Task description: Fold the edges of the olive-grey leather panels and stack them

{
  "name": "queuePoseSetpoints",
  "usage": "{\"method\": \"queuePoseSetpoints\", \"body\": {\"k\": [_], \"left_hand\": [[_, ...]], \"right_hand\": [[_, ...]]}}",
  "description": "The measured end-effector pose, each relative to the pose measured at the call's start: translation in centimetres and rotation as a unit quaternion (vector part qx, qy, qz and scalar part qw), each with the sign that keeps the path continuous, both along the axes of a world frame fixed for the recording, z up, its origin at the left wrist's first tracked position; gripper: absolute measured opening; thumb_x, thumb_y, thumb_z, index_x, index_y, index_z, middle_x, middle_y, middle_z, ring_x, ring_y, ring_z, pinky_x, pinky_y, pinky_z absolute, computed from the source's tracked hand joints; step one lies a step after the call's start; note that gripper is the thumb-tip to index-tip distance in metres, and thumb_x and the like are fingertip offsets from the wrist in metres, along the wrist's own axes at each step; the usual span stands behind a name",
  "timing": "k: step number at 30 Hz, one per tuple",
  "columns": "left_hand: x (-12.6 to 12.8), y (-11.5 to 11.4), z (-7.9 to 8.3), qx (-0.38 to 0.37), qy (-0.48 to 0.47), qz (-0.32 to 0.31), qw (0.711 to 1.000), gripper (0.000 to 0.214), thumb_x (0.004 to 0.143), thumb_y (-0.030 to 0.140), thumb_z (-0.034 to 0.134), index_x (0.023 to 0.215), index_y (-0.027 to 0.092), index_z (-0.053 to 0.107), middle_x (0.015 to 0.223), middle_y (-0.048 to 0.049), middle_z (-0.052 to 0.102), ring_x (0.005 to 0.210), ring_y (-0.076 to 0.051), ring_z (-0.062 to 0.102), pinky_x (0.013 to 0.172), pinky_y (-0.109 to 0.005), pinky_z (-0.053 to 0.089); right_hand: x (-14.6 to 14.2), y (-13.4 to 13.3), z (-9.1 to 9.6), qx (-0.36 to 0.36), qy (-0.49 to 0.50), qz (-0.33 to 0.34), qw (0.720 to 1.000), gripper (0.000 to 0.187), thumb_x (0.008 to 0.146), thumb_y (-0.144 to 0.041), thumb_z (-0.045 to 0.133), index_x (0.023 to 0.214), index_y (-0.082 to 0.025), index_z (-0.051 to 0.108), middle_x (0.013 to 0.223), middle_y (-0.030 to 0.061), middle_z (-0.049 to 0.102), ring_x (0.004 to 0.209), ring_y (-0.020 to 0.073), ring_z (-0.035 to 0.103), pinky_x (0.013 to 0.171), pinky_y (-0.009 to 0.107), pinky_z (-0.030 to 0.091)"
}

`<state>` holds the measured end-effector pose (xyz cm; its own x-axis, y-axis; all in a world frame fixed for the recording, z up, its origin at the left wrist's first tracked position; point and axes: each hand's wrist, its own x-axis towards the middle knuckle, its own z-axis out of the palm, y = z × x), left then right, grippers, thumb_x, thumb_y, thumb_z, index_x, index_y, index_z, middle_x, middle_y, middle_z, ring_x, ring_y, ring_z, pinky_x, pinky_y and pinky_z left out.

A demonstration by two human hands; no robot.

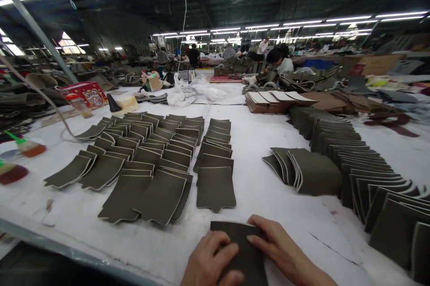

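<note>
A dark olive-grey flexible panel (247,250), leather-like with a pale top edge, is between my hands at the near side of the table. My left hand (215,261) grips its left side, fingers bent over the face. On the right, my right hand (278,245) pinches the upper right edge, with the thumb on the face and the index finger behind. The panel's lower end runs out of view. Just beyond it, a column of similar panels (216,187) lies overlapped on the white table (248,169). More overlapping panels (161,196) spread to the left.
A long row of panels (363,165) stands at the right beside a curved stack (316,172). Farther back are brown pieces (265,104) and crumpled plastic bags (183,93). Glue bottles (28,146), a red box (85,95) and a hose (50,102) are at left. People work behind.
</note>
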<state>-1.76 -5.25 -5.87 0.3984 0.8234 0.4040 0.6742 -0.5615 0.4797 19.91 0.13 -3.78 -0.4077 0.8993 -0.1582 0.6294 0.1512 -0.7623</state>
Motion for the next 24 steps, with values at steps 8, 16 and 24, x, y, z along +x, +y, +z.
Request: {"method": "queuePoseSetpoints", "body": {"k": [8,16,24], "left_hand": [[-1.5,4.9,4.9,-0.406,-0.08,-0.004,0.91,0.02,0.077,0.022,0.054,0.07,0.014,0.071,0.06,0.0017,0.053,0.064,-0.014,0.048,0.059,-0.025,0.031],[-2.4,5.0,4.3,-0.567,-0.147,-0.071,0.807,0.019,0.061,0.027,0.061,0.067,0.012,0.069,0.054,0.004,0.049,0.053,-0.009,0.039,0.052,-0.021,0.03],[-2.5,5.1,2.4,-0.658,-0.202,-0.047,0.723,0.023,0.054,0.032,0.066,0.067,0.014,0.07,0.054,0.0009,0.059,0.048,-0.011,0.051,0.052,-0.023,0.044]], "right_hand": [[-0.1,-1.9,0.5,-0.052,0.03,0.024,0.998,0.023,0.088,-0.044,0.053,0.095,-0.024,0.062,0.081,0.0004,0.06,0.074,0.0212,0.054,0.064,0.028,0.04],[-0.7,-2.4,0.5,-0.059,0.032,0.065,0.996,0.017,0.089,-0.038,0.054,0.088,-0.023,0.062,0.077,-0.0018,0.059,0.072,0.0188,0.053,0.064,0.028,0.037],[-1.6,-3.3,1.2,0.129,-0.049,0.138,0.981,0.027,0.087,-0.014,0.054,0.11,-0.027,0.058,0.107,0.0055,0.056,0.088,0.0234,0.057,0.077,0.037,0.046]]}}
